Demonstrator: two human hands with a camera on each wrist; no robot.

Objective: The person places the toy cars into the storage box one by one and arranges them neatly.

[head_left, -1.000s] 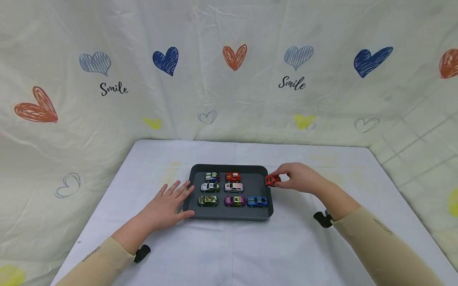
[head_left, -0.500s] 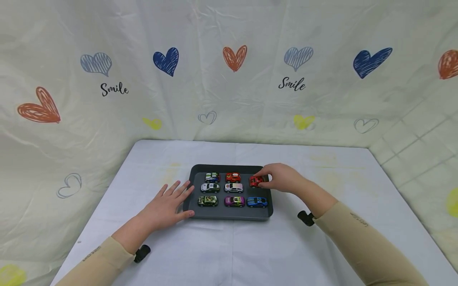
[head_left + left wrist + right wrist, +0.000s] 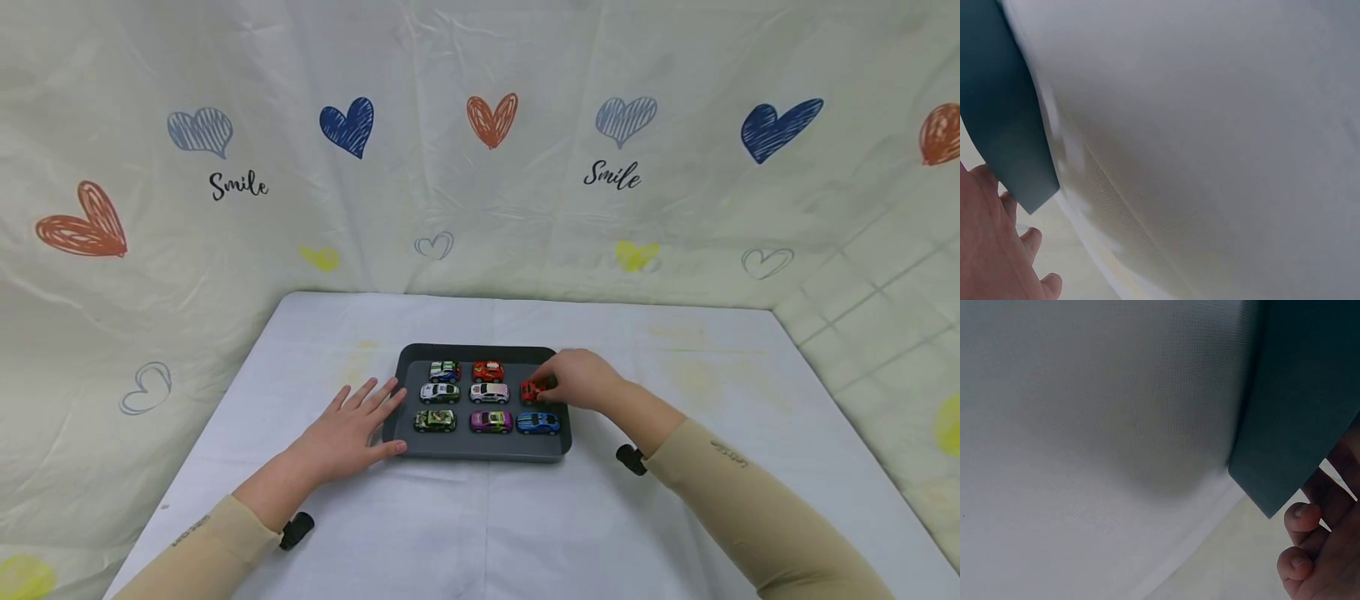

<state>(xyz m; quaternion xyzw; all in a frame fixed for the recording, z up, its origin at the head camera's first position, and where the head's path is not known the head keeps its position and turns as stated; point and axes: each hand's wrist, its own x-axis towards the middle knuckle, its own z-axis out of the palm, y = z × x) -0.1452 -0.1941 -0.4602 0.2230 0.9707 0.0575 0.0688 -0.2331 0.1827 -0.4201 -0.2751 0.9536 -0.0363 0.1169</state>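
My right hand (image 3: 581,379) reaches over the right rim of a dark grey tray (image 3: 480,447) and pinches a red toy car (image 3: 529,392) between thumb and fingers. That car sits in the right column, just behind a blue toy car (image 3: 537,423) and beside a white toy car (image 3: 489,393). My left hand (image 3: 352,433) rests with spread, straight fingers on the tray's left edge. In the right wrist view the tray wall (image 3: 1297,412) hides the car, and the curled outer fingers (image 3: 1300,519) show beside it.
Other toy cars stand in rows: a purple one (image 3: 491,422), a camouflage one (image 3: 435,421), a white-and-green one (image 3: 440,393), a blue-green-white one (image 3: 445,372) and a red one (image 3: 488,372). The tray lies on a white-covered table (image 3: 480,525); a printed curtain (image 3: 480,192) hangs behind.
The right hand has carried the red toy car leftward from over the tray's right rim into the right column, then slightly toward the near side. The left hand has stayed put.
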